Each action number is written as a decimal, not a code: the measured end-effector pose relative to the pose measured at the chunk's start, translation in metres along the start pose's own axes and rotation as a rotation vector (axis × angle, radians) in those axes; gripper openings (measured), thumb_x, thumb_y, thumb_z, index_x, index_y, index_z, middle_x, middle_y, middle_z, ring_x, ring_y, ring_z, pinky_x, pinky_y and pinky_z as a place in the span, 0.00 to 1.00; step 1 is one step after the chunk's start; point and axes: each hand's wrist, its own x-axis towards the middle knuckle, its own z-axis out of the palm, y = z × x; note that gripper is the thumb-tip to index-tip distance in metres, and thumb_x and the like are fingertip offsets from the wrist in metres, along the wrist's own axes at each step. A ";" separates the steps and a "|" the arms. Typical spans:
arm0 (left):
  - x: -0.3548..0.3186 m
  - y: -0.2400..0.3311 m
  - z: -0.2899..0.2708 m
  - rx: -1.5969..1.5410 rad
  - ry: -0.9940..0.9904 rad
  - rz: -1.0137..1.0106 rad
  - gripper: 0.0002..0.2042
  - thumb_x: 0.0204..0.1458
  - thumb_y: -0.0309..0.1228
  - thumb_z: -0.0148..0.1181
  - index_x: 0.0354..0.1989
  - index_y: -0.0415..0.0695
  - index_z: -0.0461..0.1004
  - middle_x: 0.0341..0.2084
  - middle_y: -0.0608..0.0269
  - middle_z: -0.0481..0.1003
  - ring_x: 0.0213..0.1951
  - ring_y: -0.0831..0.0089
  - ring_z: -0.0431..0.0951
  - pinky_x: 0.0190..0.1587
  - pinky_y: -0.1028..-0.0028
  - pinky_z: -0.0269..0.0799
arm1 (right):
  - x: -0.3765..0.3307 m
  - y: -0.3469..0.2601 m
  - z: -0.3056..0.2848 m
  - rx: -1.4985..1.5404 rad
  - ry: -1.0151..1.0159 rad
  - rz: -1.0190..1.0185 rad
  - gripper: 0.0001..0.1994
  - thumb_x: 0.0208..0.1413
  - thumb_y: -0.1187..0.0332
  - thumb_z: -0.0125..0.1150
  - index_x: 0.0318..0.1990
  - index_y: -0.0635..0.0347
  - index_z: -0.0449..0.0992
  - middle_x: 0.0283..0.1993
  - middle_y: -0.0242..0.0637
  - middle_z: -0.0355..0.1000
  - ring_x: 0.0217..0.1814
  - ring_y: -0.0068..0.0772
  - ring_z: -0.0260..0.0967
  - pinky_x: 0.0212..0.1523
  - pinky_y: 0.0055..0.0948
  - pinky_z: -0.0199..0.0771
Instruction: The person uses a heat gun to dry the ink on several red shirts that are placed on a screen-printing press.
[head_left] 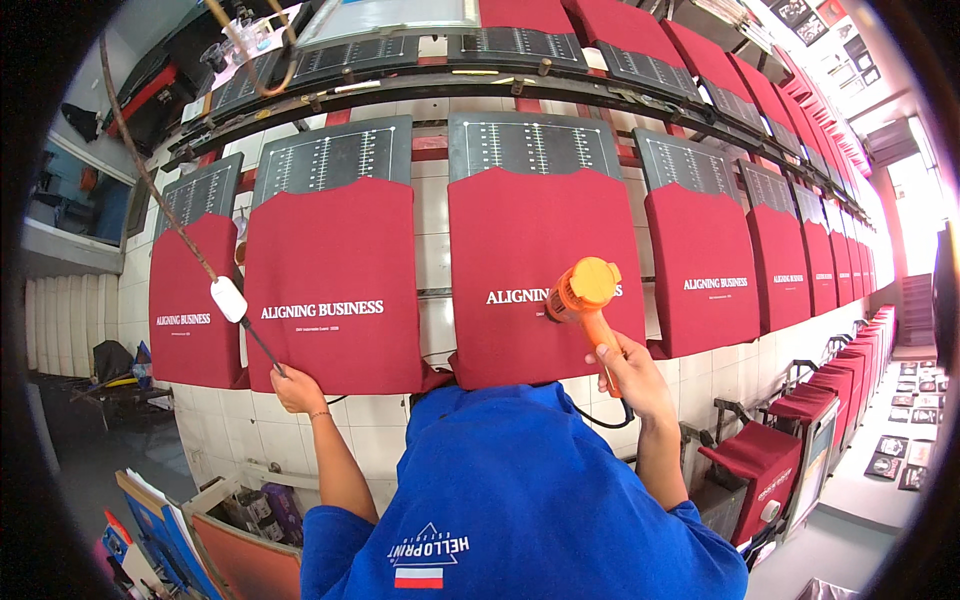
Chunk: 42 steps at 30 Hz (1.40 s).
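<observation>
My right hand point(632, 378) grips the handle of an orange heat gun point(582, 292), its nozzle aimed at the white print on a red shirt point(540, 270) stretched over a dark platen. My left hand point(295, 388) holds a dark cord point(262, 345) that runs up past a white inline switch point(229, 299) across the neighbouring red shirt point(330, 280). My blue shirt point(520, 490) fills the lower middle of the view.
A long row of dark platens with red printed shirts point(700, 270) curves off to the right. A second row point(640, 40) hangs above. More red shirts on racks point(760, 470) stand at lower right. Boards and frames point(230, 550) lean at lower left. White tiled wall behind.
</observation>
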 end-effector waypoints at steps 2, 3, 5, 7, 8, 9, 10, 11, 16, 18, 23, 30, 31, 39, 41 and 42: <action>0.000 0.001 -0.001 -0.011 -0.008 -0.003 0.18 0.63 0.44 0.44 0.37 0.41 0.74 0.35 0.50 0.78 0.37 0.44 0.78 0.36 0.47 0.69 | -0.004 0.001 -0.009 -0.016 0.049 -0.003 0.20 0.66 0.60 0.52 0.58 0.66 0.69 0.36 0.34 0.75 0.23 0.17 0.66 0.26 0.19 0.70; 0.000 0.001 -0.001 -0.017 -0.011 -0.005 0.18 0.63 0.44 0.44 0.37 0.41 0.74 0.36 0.50 0.79 0.37 0.44 0.78 0.36 0.47 0.69 | -0.004 0.006 -0.016 0.001 0.071 -0.009 0.20 0.66 0.60 0.53 0.59 0.66 0.69 0.36 0.34 0.75 0.22 0.17 0.67 0.25 0.19 0.70; -0.001 0.001 -0.001 -0.005 -0.003 -0.001 0.18 0.63 0.44 0.44 0.37 0.41 0.74 0.36 0.50 0.78 0.37 0.44 0.78 0.36 0.47 0.69 | -0.005 0.012 -0.027 0.018 0.124 -0.016 0.20 0.66 0.60 0.53 0.58 0.66 0.69 0.35 0.34 0.74 0.22 0.17 0.67 0.24 0.19 0.70; -0.002 0.001 0.000 0.007 0.001 0.004 0.19 0.63 0.44 0.44 0.37 0.41 0.74 0.36 0.50 0.78 0.37 0.44 0.78 0.36 0.47 0.69 | -0.007 0.016 -0.036 0.030 0.177 0.010 0.20 0.66 0.60 0.53 0.58 0.66 0.69 0.35 0.34 0.74 0.21 0.17 0.67 0.24 0.19 0.71; -0.002 0.001 0.000 0.013 0.002 0.009 0.19 0.63 0.44 0.44 0.37 0.41 0.74 0.36 0.49 0.78 0.37 0.44 0.78 0.36 0.47 0.69 | -0.007 0.018 -0.037 0.041 0.181 0.007 0.20 0.66 0.60 0.53 0.58 0.65 0.69 0.35 0.33 0.74 0.21 0.17 0.66 0.23 0.18 0.69; -0.002 0.002 0.000 0.020 0.003 0.013 0.19 0.63 0.44 0.44 0.37 0.41 0.73 0.36 0.49 0.78 0.37 0.44 0.78 0.36 0.47 0.70 | -0.008 0.020 -0.039 0.051 0.185 0.003 0.20 0.65 0.60 0.54 0.58 0.64 0.70 0.35 0.32 0.74 0.21 0.16 0.66 0.22 0.17 0.68; -0.002 0.002 0.001 0.021 -0.002 0.010 0.19 0.63 0.44 0.44 0.38 0.41 0.74 0.37 0.49 0.78 0.38 0.44 0.78 0.37 0.48 0.70 | -0.008 0.021 -0.041 0.062 0.190 -0.001 0.20 0.65 0.59 0.54 0.57 0.64 0.70 0.34 0.31 0.74 0.21 0.16 0.66 0.22 0.17 0.67; -0.001 0.001 0.001 0.024 -0.006 0.009 0.19 0.63 0.44 0.44 0.38 0.40 0.74 0.37 0.49 0.78 0.38 0.44 0.78 0.37 0.48 0.70 | -0.008 0.021 -0.042 0.083 0.172 -0.006 0.20 0.65 0.59 0.54 0.57 0.63 0.70 0.35 0.31 0.74 0.21 0.16 0.66 0.22 0.17 0.67; 0.000 -0.004 0.004 0.010 -0.041 0.004 0.20 0.64 0.44 0.43 0.40 0.39 0.74 0.39 0.48 0.79 0.40 0.44 0.78 0.39 0.49 0.70 | -0.008 0.017 -0.045 0.152 0.107 -0.009 0.20 0.66 0.60 0.53 0.58 0.65 0.69 0.35 0.32 0.74 0.22 0.16 0.66 0.24 0.18 0.69; 0.001 -0.005 0.000 0.006 -0.070 0.029 0.20 0.64 0.44 0.42 0.40 0.39 0.74 0.39 0.47 0.79 0.41 0.44 0.77 0.41 0.50 0.70 | -0.008 0.014 -0.042 0.085 0.134 -0.008 0.21 0.66 0.60 0.53 0.59 0.65 0.69 0.35 0.32 0.73 0.22 0.16 0.66 0.24 0.18 0.69; 0.019 -0.040 -0.003 -0.212 -0.161 0.182 0.16 0.64 0.37 0.45 0.39 0.35 0.73 0.35 0.41 0.78 0.40 0.42 0.77 0.43 0.51 0.69 | -0.009 0.009 -0.043 0.069 0.094 0.006 0.20 0.66 0.60 0.52 0.59 0.64 0.69 0.35 0.33 0.73 0.23 0.17 0.66 0.25 0.19 0.69; 0.066 -0.100 -0.028 -0.093 -0.085 0.274 0.12 0.62 0.31 0.47 0.40 0.33 0.72 0.34 0.39 0.77 0.38 0.41 0.77 0.43 0.53 0.69 | -0.005 0.009 -0.030 0.127 0.036 0.002 0.20 0.67 0.60 0.51 0.57 0.66 0.69 0.36 0.35 0.74 0.23 0.19 0.68 0.25 0.20 0.71; 0.075 -0.112 -0.034 -0.086 -0.086 0.225 0.11 0.61 0.31 0.48 0.40 0.35 0.73 0.34 0.40 0.77 0.38 0.42 0.77 0.42 0.53 0.69 | -0.004 0.011 -0.026 0.165 0.011 0.011 0.19 0.67 0.60 0.51 0.56 0.66 0.70 0.36 0.35 0.75 0.23 0.18 0.68 0.25 0.20 0.71; 0.186 -0.166 -0.010 -0.017 0.048 -0.033 0.11 0.59 0.32 0.52 0.42 0.37 0.73 0.38 0.44 0.78 0.40 0.44 0.77 0.43 0.53 0.71 | -0.004 0.001 0.055 0.164 0.121 0.014 0.20 0.66 0.59 0.52 0.58 0.64 0.69 0.35 0.34 0.74 0.22 0.18 0.67 0.25 0.19 0.70; 0.231 -0.192 0.002 -0.014 0.101 0.012 0.12 0.59 0.32 0.51 0.43 0.35 0.73 0.39 0.43 0.77 0.42 0.45 0.76 0.46 0.54 0.70 | -0.001 -0.006 0.095 0.173 0.150 0.020 0.20 0.66 0.60 0.52 0.59 0.64 0.68 0.35 0.33 0.74 0.22 0.17 0.66 0.24 0.18 0.69; 0.253 -0.203 0.009 -0.011 0.126 0.033 0.12 0.59 0.31 0.51 0.43 0.34 0.73 0.39 0.42 0.76 0.43 0.45 0.76 0.47 0.54 0.69 | 0.000 -0.011 0.122 0.163 0.173 -0.001 0.20 0.66 0.61 0.52 0.59 0.64 0.68 0.35 0.33 0.74 0.22 0.17 0.66 0.24 0.18 0.69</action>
